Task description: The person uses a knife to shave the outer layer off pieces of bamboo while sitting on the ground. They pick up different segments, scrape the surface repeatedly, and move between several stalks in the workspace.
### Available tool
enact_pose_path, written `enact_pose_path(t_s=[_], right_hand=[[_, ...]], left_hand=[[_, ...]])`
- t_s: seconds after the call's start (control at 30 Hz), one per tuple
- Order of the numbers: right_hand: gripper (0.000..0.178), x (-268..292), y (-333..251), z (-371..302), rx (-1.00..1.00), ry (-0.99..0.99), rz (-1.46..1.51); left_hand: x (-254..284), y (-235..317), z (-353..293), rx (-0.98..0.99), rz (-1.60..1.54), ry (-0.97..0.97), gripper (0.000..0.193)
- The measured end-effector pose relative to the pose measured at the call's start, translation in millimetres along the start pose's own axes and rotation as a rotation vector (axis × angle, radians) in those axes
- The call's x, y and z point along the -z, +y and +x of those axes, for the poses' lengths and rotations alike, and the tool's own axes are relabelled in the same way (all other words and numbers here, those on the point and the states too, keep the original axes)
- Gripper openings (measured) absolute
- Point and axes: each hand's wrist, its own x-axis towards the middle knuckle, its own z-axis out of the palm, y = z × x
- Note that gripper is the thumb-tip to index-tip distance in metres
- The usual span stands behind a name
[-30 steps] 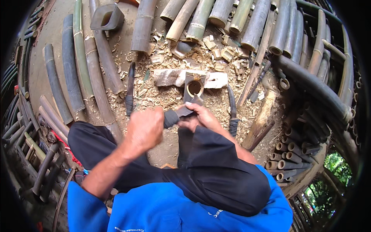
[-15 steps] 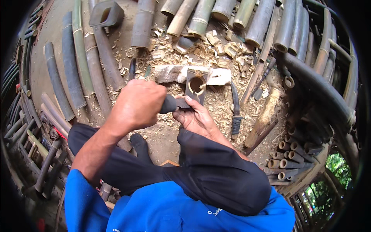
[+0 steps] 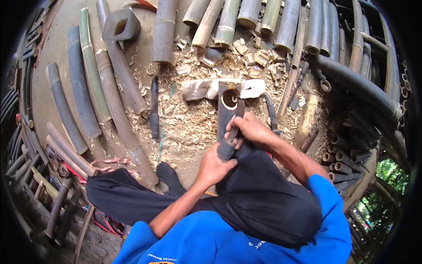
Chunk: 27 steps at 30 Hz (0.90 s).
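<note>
My left hand (image 3: 212,166) is closed around the dark wrapped handle of a knife (image 3: 226,150). My right hand (image 3: 247,130) is closed farther up the same knife, its fingers on the blade. From there the blade points away from me, its upper part beside the opening of a dark bamboo piece (image 3: 223,121). That piece has a pale-rimmed oval hole and lies across a light, whitish block (image 3: 200,90). Part of the bamboo is hidden behind my hands and knee. Whether the edge touches the bamboo I cannot tell.
A second knife (image 3: 154,108) lies left of the bamboo, and a curved blade (image 3: 271,114) right of it. Wood chips (image 3: 184,125) cover the ground. Bamboo poles (image 3: 105,83) lie left and ahead. A square container (image 3: 121,26) stands far left. Cut tubes (image 3: 340,167) are stacked at right.
My left hand has moved right and nearer to me, still on the knife handle. My right hand has shifted right onto the blade, which now points away from me. My view has turned slightly.
</note>
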Motion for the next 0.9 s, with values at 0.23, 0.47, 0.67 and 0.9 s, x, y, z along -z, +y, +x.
enact_pose_path(t_s=[0.23, 0.47, 0.67, 0.9], right_hand=[[0.025, -34, -22, 37, -0.039, -0.104, 0.403], [0.029, -22, -9, 38, 0.136, -0.331, 0.885], [0.024, -42, -8, 27, 0.132, -0.212, 0.822], [0.025, -34, -14, 33, 0.183, -0.318, 1.04]], left_hand=[[91, 18, 27, 0.226, 0.204, 0.083, 0.043], [110, 130, 35, -0.054, 0.961, 0.11, 0.022], [106, 52, 25, -0.224, 0.722, 0.19, 0.031], [118, 147, 48, 0.025, 0.951, 0.097, 0.031]])
